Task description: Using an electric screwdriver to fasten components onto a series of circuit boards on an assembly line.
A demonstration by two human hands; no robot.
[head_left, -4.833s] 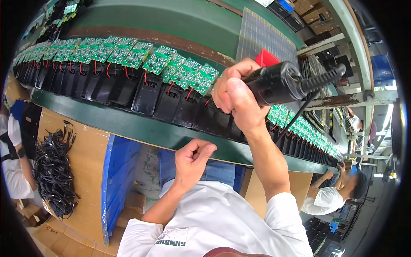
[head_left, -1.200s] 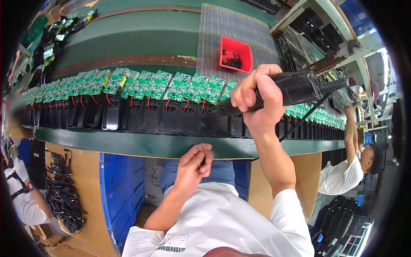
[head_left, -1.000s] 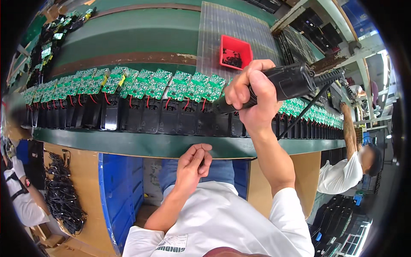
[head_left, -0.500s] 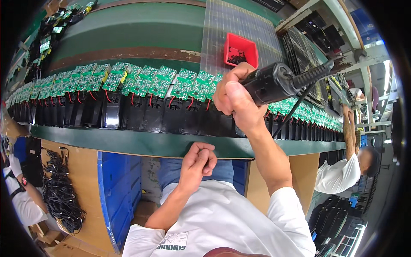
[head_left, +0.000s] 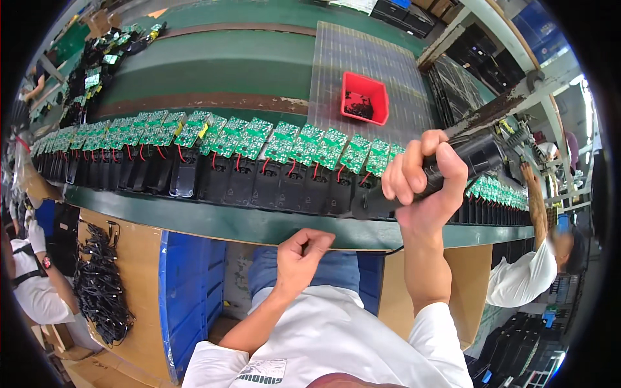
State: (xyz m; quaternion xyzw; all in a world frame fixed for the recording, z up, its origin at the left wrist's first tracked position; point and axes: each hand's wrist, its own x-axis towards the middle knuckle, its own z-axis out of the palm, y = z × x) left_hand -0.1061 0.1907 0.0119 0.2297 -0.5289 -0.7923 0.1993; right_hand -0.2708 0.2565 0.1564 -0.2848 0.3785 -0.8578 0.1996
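Note:
My right hand [head_left: 427, 187] is wrapped round a black, corded electric screwdriver [head_left: 480, 157], held tilted above the right part of the row. Its working end is blurred near the table's front edge. My left hand [head_left: 299, 262] is at that edge, in front of my body, thumb and fingers pinched together; whatever they may hold is too small to make out. Along the table stand black plastic housings [head_left: 242, 187] in a long row. Green circuit boards [head_left: 249, 137] lean at their far ends, joined to them by red wires.
A red bin [head_left: 382, 107] with small dark pieces sits on a translucent ribbed sheet [head_left: 414, 81] beyond the row. A metal frame post [head_left: 517, 39] rises at the right. Black cables [head_left: 103, 291] hang at the lower left. Co-workers [head_left: 527, 271] are on both sides.
My right hand has swung the screwdriver to the right and lower, turning it flatter. My left hand stays at the table edge, its fingertips drawn into a pinch. The view has shifted slightly.

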